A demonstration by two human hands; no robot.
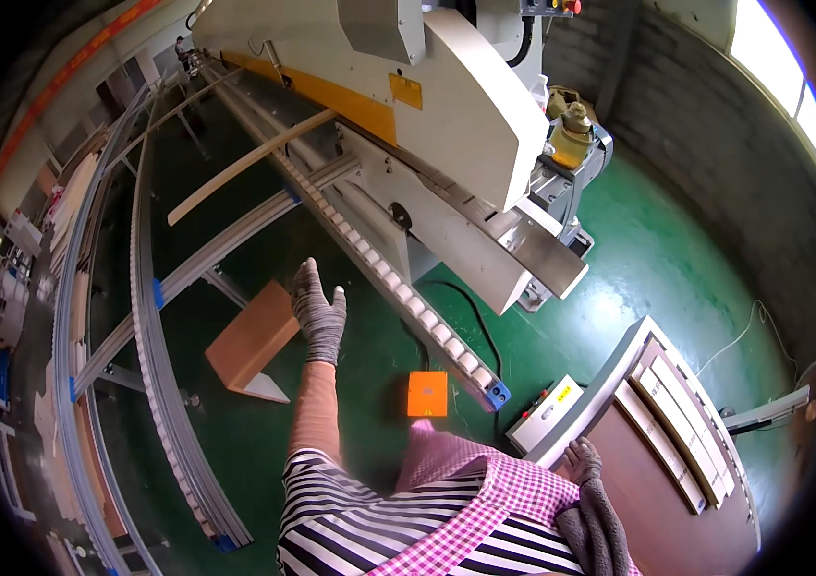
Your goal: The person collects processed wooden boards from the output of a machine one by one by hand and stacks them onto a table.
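My left hand (318,315), in a grey striped knit glove, reaches forward over the floor beside the roller rail (379,269). Its fingers point ahead, the thumb stands apart, and nothing is in it. Past the fingertips, a narrow wooden strip (244,168) lies across the rails, its far end at the edge of the large white and yellow machine (480,106). At my right side, my right hand (583,463), gloved too, rests at the near edge of a brown-topped table (633,480). Its fingers look extended, with no object visible in them.
Long roller rails (144,317) run along the left. Below them stands a brown board piece (252,338). An orange box (427,394) is on the green floor near me, with a black cable (478,317) close by. Several pale strips (682,422) lie on the brown table.
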